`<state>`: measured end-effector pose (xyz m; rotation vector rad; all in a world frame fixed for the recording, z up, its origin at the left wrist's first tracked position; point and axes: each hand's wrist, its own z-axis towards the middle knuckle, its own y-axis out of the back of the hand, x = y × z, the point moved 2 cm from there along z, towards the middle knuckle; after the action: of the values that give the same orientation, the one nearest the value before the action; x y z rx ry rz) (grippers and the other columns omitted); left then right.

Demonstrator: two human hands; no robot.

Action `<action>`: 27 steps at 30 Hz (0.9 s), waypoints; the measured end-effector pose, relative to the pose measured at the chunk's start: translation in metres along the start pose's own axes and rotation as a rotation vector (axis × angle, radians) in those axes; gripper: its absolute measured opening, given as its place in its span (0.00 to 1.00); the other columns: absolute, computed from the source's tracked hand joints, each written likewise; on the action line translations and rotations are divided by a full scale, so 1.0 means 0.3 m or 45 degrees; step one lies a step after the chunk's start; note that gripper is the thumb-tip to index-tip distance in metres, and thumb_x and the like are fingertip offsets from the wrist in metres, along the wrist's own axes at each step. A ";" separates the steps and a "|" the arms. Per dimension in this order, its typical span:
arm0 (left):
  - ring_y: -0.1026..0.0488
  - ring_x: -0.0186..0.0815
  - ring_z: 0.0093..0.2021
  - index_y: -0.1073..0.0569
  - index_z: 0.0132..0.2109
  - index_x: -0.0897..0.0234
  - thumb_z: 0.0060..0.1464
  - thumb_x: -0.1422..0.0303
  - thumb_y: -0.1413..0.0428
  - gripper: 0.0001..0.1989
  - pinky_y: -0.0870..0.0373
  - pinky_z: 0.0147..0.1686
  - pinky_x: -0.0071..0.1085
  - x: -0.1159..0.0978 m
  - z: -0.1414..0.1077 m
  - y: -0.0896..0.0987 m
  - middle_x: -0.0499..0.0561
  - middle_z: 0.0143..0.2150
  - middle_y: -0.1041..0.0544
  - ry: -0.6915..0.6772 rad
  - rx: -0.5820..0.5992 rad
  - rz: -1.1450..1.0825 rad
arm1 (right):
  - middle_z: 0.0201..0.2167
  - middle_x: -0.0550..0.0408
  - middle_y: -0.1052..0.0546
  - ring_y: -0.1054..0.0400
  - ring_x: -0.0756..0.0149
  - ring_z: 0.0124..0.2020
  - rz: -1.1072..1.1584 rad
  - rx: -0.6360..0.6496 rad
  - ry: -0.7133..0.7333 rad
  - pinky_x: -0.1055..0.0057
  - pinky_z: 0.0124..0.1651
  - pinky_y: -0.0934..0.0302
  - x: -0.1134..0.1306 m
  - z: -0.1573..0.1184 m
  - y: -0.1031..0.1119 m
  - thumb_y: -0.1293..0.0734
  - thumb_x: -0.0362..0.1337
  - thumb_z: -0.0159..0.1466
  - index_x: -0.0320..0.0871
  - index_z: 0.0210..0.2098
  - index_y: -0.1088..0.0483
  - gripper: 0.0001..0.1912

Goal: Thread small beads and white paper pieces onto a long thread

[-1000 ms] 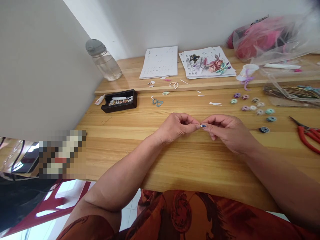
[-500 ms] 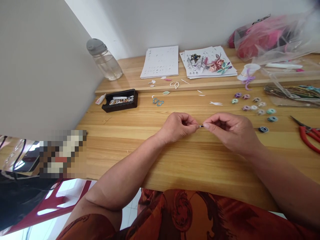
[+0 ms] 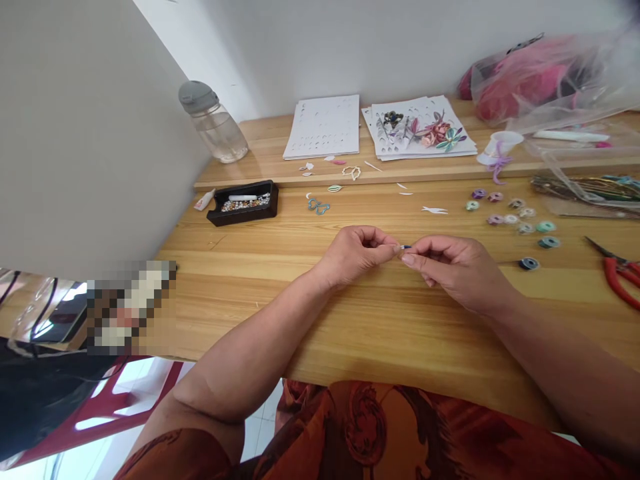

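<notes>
Over the middle of the wooden table (image 3: pixel 240 273), my left hand (image 3: pixel 357 255) pinches one end of a tiny dark and white piece (image 3: pixel 406 247). My right hand (image 3: pixel 453 268) is closed at the other side of it, thumb and fingers pressed together. Whether the right fingertips grip the piece or a thread is too small to tell. A dark thread spool (image 3: pixel 529 264) lies just right of my right hand, with a thin line running from it toward that hand. Several pastel spools (image 3: pixel 511 219) lie behind it.
Red-handled pliers (image 3: pixel 620 270) lie at the right edge. A black tray of beads (image 3: pixel 243 203) and a bottle (image 3: pixel 215 123) stand left. Paper sheets (image 3: pixel 323 127), flower pieces (image 3: pixel 435 133), a plastic box (image 3: pixel 590 200) and paper scraps (image 3: pixel 435 210) are further back.
My right hand has shifted slightly, its thumb now lower and its fingers a little more spread. The dark spool appears turned. The whole view has moved slightly.
</notes>
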<state>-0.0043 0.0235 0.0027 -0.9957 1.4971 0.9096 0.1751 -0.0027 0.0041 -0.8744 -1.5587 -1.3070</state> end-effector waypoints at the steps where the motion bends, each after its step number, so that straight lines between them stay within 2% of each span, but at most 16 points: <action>1: 0.41 0.24 0.23 0.26 0.32 0.68 0.46 0.59 0.37 0.15 0.46 0.23 0.24 0.000 0.001 0.001 0.44 0.24 0.32 -0.008 -0.025 0.015 | 0.16 0.61 0.35 0.44 0.73 0.17 -0.031 0.000 0.019 0.73 0.20 0.51 0.004 -0.004 -0.001 0.29 0.46 0.60 0.43 0.30 0.25 0.12; 4: 0.40 0.24 0.24 0.26 0.31 0.68 0.46 0.61 0.38 0.13 0.45 0.24 0.23 -0.002 0.003 0.002 0.45 0.25 0.30 -0.040 -0.054 0.103 | 0.19 0.60 0.33 0.44 0.73 0.19 -0.126 -0.044 0.089 0.73 0.21 0.50 0.021 -0.015 0.002 0.29 0.45 0.59 0.44 0.30 0.24 0.10; 10: 0.40 0.24 0.23 0.25 0.30 0.68 0.46 0.64 0.40 0.10 0.44 0.24 0.24 -0.003 0.000 -0.005 0.45 0.25 0.29 -0.109 -0.003 0.268 | 0.21 0.59 0.31 0.43 0.72 0.21 -0.215 -0.110 0.161 0.73 0.23 0.49 0.033 -0.016 0.021 0.29 0.42 0.59 0.44 0.30 0.25 0.08; 15: 0.39 0.24 0.24 0.25 0.31 0.68 0.47 0.63 0.39 0.10 0.44 0.24 0.24 -0.005 -0.005 -0.010 0.46 0.26 0.29 -0.086 0.122 0.239 | 0.22 0.58 0.29 0.42 0.72 0.22 -0.194 -0.144 0.163 0.72 0.24 0.48 0.029 -0.003 0.035 0.29 0.42 0.60 0.45 0.31 0.25 0.07; 18: 0.41 0.24 0.23 0.25 0.32 0.68 0.47 0.61 0.39 0.12 0.45 0.24 0.24 -0.005 -0.007 -0.010 0.46 0.25 0.30 -0.030 0.158 0.164 | 0.19 0.60 0.31 0.43 0.73 0.20 -0.111 -0.108 0.110 0.72 0.22 0.50 0.021 0.005 0.033 0.29 0.44 0.59 0.45 0.30 0.25 0.09; 23: 0.43 0.23 0.23 0.25 0.32 0.68 0.45 0.58 0.36 0.16 0.49 0.22 0.24 -0.004 -0.005 -0.004 0.44 0.24 0.33 -0.013 0.111 0.037 | 0.16 0.62 0.36 0.46 0.74 0.17 0.097 -0.004 -0.055 0.73 0.20 0.54 -0.001 0.007 0.012 0.27 0.48 0.57 0.43 0.30 0.26 0.14; 27: 0.42 0.23 0.23 0.26 0.32 0.69 0.45 0.59 0.37 0.15 0.47 0.23 0.23 -0.006 -0.001 0.002 0.45 0.24 0.32 -0.023 0.001 0.076 | 0.16 0.62 0.37 0.48 0.75 0.17 0.000 0.010 -0.015 0.73 0.20 0.55 0.010 -0.007 0.000 0.28 0.48 0.58 0.43 0.28 0.26 0.14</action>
<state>-0.0050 0.0236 0.0046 -0.9442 1.5187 0.9574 0.1744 -0.0049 0.0069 -0.8785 -1.5717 -1.2967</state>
